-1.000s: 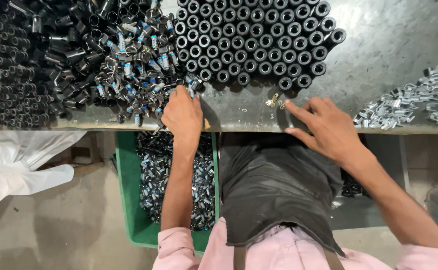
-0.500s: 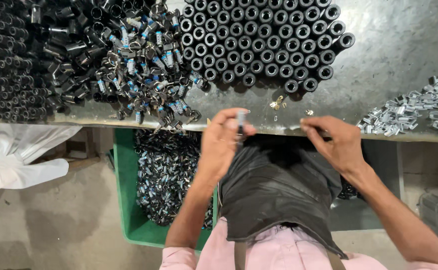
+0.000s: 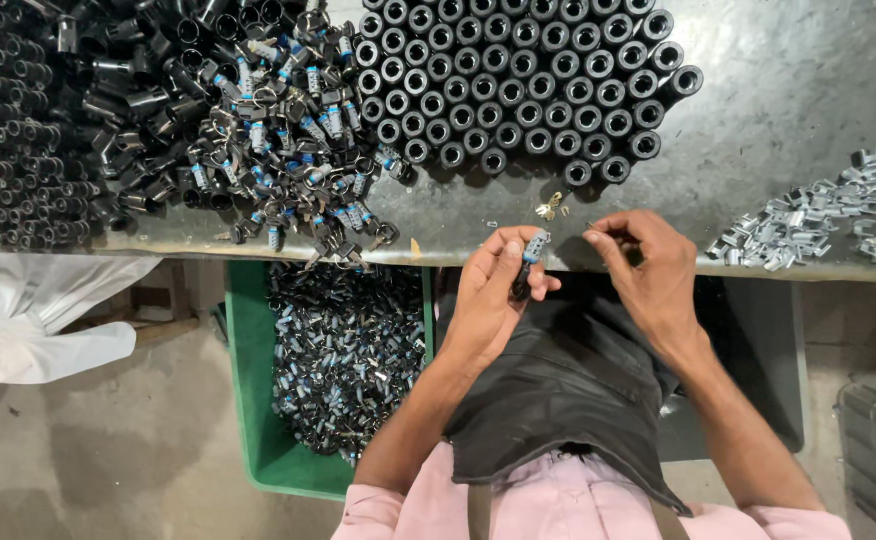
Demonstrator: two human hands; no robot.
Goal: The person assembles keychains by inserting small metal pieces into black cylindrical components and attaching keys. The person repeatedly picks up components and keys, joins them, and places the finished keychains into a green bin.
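Now the left hand (image 3: pixel 493 295) has come back off the bench (image 3: pixel 788 60), fingers pinching a small blue-banded cylinder (image 3: pixel 530 255) at its edge; the right hand (image 3: pixel 648 270) has closed in beside it, fingertips pinched on something tiny.

Two hands in view: left hand (image 3: pixel 493 295) with one small blue-tipped part (image 3: pixel 530 255); right hand (image 3: pixel 648 270). Beyond them, one block of upright black tubes (image 3: pixel 518 80), too many to count exactly. One green crate (image 3: pixel 248 400) beside the left forearm. Two loose heaps flanking the hands.
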